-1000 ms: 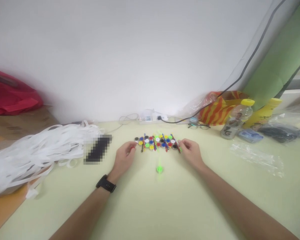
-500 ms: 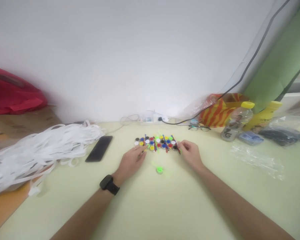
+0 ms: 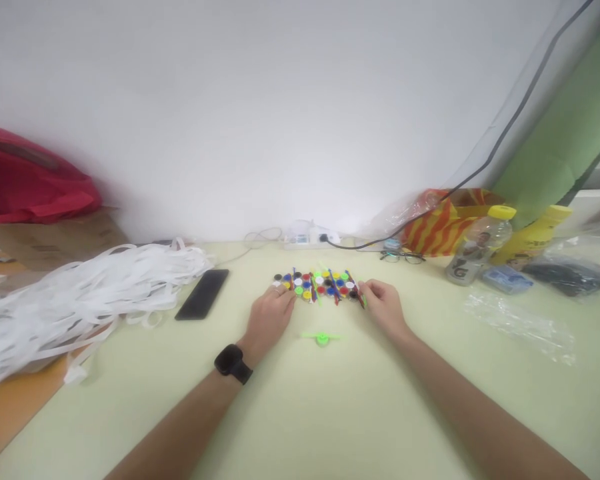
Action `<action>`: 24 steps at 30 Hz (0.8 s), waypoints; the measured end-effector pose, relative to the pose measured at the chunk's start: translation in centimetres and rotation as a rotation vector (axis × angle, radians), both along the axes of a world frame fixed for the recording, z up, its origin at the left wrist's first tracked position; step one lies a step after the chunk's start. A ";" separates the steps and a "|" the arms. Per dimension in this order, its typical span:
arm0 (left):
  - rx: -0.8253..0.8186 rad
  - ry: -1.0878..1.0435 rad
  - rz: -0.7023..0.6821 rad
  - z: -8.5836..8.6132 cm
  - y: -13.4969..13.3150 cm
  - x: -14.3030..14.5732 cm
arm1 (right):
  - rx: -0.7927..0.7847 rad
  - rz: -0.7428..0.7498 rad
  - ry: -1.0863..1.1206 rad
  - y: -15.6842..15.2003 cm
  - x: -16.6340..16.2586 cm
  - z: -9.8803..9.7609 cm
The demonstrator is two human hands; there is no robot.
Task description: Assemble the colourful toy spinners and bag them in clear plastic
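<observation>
Hands (image 3: 271,313) (image 3: 384,308) loosely curled, against opposite ends of the coloured disc cluster (image 3: 319,281)

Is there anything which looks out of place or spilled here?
A bright green spinner with thin blades looks odd, lying nearer the camera, apart from the cluster of multicoloured discs. The tangled heap of white strips at left looks untidy. No spill is visible.
</observation>
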State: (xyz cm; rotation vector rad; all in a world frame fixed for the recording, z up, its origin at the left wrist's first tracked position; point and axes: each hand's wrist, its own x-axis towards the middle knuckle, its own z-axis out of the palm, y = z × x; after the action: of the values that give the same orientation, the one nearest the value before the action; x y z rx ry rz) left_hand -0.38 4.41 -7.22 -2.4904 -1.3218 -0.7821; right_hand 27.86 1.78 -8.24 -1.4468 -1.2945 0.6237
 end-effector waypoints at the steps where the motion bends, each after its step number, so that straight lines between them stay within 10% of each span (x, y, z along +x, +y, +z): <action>1: 0.004 0.002 -0.001 0.0 0.0 0.0 | -0.001 0.003 0.001 0.0 0.0 0.0; 24: 0.118 0.018 0.069 0.6 0.0 -0.5 | 0.004 0.037 -0.028 0.3 0.1 -0.8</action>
State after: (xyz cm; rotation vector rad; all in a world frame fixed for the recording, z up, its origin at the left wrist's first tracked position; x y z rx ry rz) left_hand -0.83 4.42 -6.66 -2.3427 -1.3081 -0.7964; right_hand 27.91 2.05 -9.04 -1.4355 -1.3460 0.6275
